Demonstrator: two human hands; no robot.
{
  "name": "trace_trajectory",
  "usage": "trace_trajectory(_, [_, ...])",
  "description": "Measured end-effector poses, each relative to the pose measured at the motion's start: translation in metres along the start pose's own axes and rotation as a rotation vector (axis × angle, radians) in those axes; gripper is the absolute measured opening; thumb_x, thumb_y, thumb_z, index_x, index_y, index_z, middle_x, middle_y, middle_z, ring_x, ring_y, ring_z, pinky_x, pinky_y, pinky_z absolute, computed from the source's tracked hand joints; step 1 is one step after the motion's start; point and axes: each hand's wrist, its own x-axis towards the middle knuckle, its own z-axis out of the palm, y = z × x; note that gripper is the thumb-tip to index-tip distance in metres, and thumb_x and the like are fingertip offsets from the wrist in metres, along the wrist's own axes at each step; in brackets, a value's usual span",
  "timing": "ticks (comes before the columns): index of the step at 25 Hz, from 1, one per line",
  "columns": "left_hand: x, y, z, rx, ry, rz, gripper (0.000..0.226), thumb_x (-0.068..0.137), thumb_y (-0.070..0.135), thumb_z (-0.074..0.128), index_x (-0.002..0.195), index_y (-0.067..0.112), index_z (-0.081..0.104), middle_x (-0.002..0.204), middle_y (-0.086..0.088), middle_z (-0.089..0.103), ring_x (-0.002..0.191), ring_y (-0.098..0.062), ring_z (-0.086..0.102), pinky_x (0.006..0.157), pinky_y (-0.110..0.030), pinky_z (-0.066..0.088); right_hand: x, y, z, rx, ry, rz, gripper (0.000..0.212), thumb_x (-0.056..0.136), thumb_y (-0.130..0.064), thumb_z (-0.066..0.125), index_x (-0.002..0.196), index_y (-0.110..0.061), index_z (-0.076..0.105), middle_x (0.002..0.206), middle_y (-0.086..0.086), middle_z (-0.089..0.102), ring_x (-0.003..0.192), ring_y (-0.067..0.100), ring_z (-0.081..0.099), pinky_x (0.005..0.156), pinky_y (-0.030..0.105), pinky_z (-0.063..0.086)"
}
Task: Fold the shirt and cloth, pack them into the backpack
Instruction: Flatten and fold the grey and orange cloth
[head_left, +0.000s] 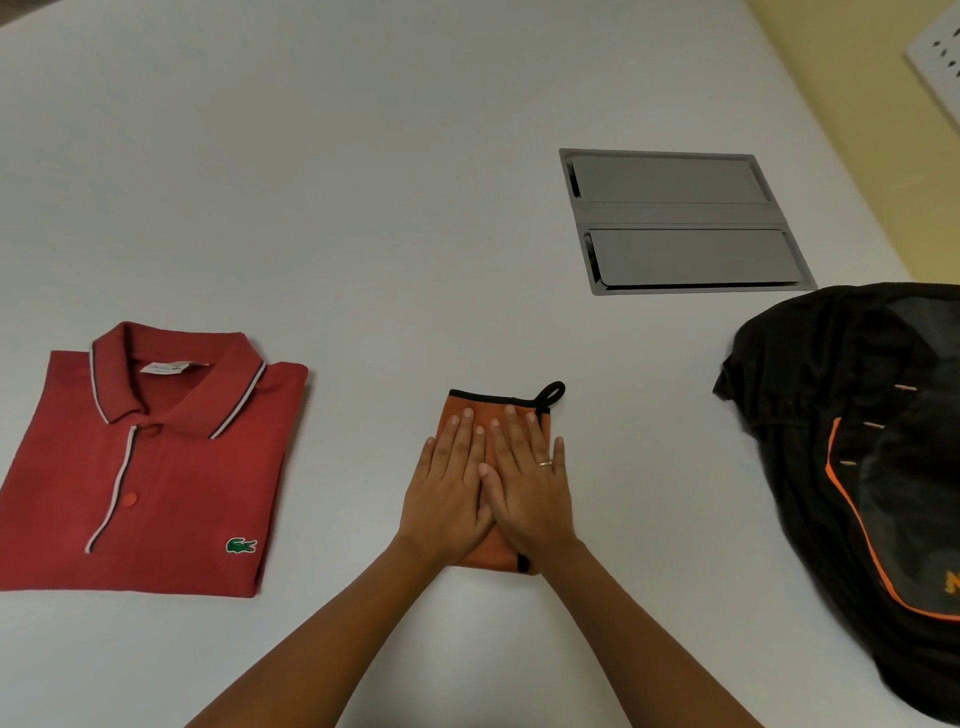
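Cloth (496, 410), folded small, lies on the bench (415, 208) between shirt (150, 467) and backpack (857, 467), left hand (447, 493) and right hand (530, 488) flat-fingered upon it, probably smoothing the fold

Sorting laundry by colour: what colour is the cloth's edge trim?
Black trim on the orange cloth, seen in the head view.

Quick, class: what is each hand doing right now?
Left hand: open, fingers straight, pressing flat on the folded orange cloth with black trim.
Right hand: open, fingers straight, pressing the same cloth.
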Motion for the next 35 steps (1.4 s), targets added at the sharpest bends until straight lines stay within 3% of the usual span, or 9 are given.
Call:
trace_trajectory(5, [-0.007, -0.003, 0.001, -0.047, 0.04, -0.036, 0.071, 0.095, 0.055, 0.03, 0.151, 0.01, 0.023, 0.159, -0.011, 0.014, 0.146, -0.026, 0.016, 0.112, -0.043, 0.024, -0.013, 0.032, -0.002, -0.046, -0.071, 0.108, 0.062, 0.098, -0.057, 0.008, 0.152, -0.029, 0.003, 0.16, 0.004, 0.005, 0.147, 0.023, 0.005, 0.115, 0.047, 0.011])
trace_trajectory(10, [-0.021, 0.001, -0.005, -0.234, 0.107, -0.317, 0.067, 0.094, 0.057, 0.023, 0.147, 0.017, 0.029, 0.146, -0.009, 0.039, 0.123, -0.027, 0.047, 0.095, -0.043, 0.039, -0.027, 0.035, -0.001, 0.018, -0.107, 0.184, 0.067, 0.092, -0.066, -0.003, 0.15, -0.033, -0.003, 0.159, 0.0, 0.001, 0.145, 0.02, -0.004, 0.115, 0.046, 0.004])
trace_trajectory(14, [-0.027, 0.008, -0.021, -0.639, 0.016, -0.43, 0.066, 0.089, 0.055, 0.052, 0.142, 0.02, 0.033, 0.131, 0.003, 0.053, 0.107, -0.014, 0.056, 0.092, -0.032, 0.046, -0.032, 0.026, -0.001, 0.095, -0.151, 0.267, 0.075, 0.084, -0.069, -0.013, 0.147, -0.03, -0.007, 0.16, 0.002, 0.004, 0.147, 0.023, 0.002, 0.116, 0.046, 0.005])
trace_trajectory(18, [-0.006, 0.008, -0.033, -0.96, -0.296, -0.664, 0.066, 0.075, 0.044, 0.073, 0.129, 0.017, 0.046, 0.122, -0.001, 0.061, 0.098, -0.015, 0.061, 0.088, -0.036, 0.054, -0.022, 0.022, -0.012, 0.256, -0.27, 0.458, 0.063, 0.099, -0.044, 0.034, 0.152, -0.021, 0.01, 0.16, 0.008, 0.007, 0.147, 0.025, 0.007, 0.117, 0.046, 0.013])
trace_trajectory(22, [-0.029, 0.04, -0.093, -1.118, -0.143, -0.609, 0.069, 0.063, 0.039, 0.065, 0.125, 0.018, 0.043, 0.115, -0.001, 0.06, 0.098, -0.02, 0.062, 0.086, -0.041, 0.055, -0.047, -0.031, -0.081, 0.503, -0.028, 0.44, 0.057, 0.097, -0.044, 0.045, 0.146, -0.02, 0.031, 0.15, 0.004, 0.031, 0.136, 0.019, 0.03, 0.109, 0.031, 0.031])
trace_trajectory(25, [-0.024, 0.051, -0.105, -1.318, -0.097, -0.697, 0.063, 0.076, 0.034, 0.071, 0.125, 0.016, 0.038, 0.11, -0.004, 0.06, 0.092, -0.021, 0.066, 0.077, -0.037, 0.058, -0.064, -0.056, -0.108, 1.004, -0.194, 0.328, 0.05, 0.093, -0.051, 0.042, 0.14, -0.034, 0.035, 0.126, -0.008, 0.053, 0.102, 0.0, 0.058, 0.075, 0.01, 0.047])
trace_trajectory(28, [-0.023, 0.055, -0.121, -1.51, -0.046, -0.824, 0.048, 0.082, 0.025, 0.071, 0.113, 0.013, 0.037, 0.106, -0.014, 0.063, 0.088, -0.027, 0.068, 0.071, -0.039, 0.059, -0.079, -0.058, -0.11, 0.978, -0.205, 0.07, 0.077, 0.08, -0.059, 0.061, 0.145, -0.036, 0.028, 0.132, -0.021, 0.05, 0.112, -0.008, 0.054, 0.085, 0.011, 0.047])
trace_trajectory(32, [-0.037, 0.061, -0.147, -1.726, -0.15, -0.67, 0.056, 0.086, 0.028, 0.07, 0.125, 0.012, 0.032, 0.097, -0.013, 0.069, 0.089, -0.026, 0.071, 0.078, -0.04, 0.058, -0.088, -0.057, -0.126, 0.949, 0.024, 0.117, 0.049, 0.085, -0.01, 0.065, 0.12, -0.042, 0.051, 0.108, -0.021, 0.065, 0.099, -0.004, 0.062, 0.077, 0.01, 0.047])
trace_trajectory(35, [-0.045, 0.051, -0.161, -1.383, -0.153, -0.419, 0.078, 0.078, 0.052, 0.069, 0.139, 0.027, 0.026, 0.128, -0.002, 0.053, 0.113, -0.015, 0.058, 0.097, -0.038, 0.05, -0.08, -0.044, -0.149, 1.1, -0.033, 0.289, 0.039, 0.081, -0.006, 0.058, 0.111, -0.031, 0.059, 0.102, -0.012, 0.068, 0.098, 0.01, 0.065, 0.071, 0.018, 0.05])
